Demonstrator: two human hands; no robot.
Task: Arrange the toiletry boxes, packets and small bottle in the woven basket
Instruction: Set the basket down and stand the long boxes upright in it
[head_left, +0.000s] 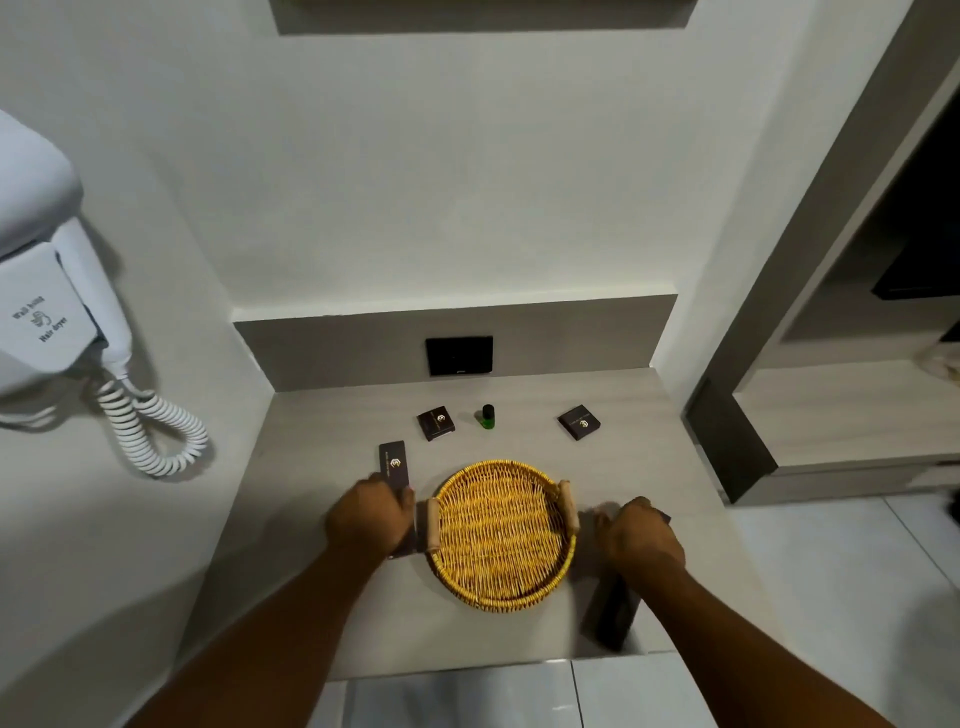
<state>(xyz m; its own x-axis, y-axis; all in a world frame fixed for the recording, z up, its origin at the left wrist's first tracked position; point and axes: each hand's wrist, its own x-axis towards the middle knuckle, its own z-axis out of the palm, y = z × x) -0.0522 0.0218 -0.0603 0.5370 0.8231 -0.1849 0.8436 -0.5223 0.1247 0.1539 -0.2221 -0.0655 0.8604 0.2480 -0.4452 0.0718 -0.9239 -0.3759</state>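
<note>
An empty round woven basket with two wooden handles sits mid-counter. My left hand lies just left of it, fingers closed over a long dark packet whose far end sticks out past my fingers. On the basket's right, my right hand grips a long dark box that lies flat on the counter, its near end showing under my wrist. Behind the basket stand a small green bottle with a black cap, a square dark box to its left and another square dark box at the back right.
The grey counter is a niche with walls at the left and back. A black wall socket sits on the back panel. A white wall hair dryer with a coiled cord hangs on the left. The counter's front edge is near my forearms.
</note>
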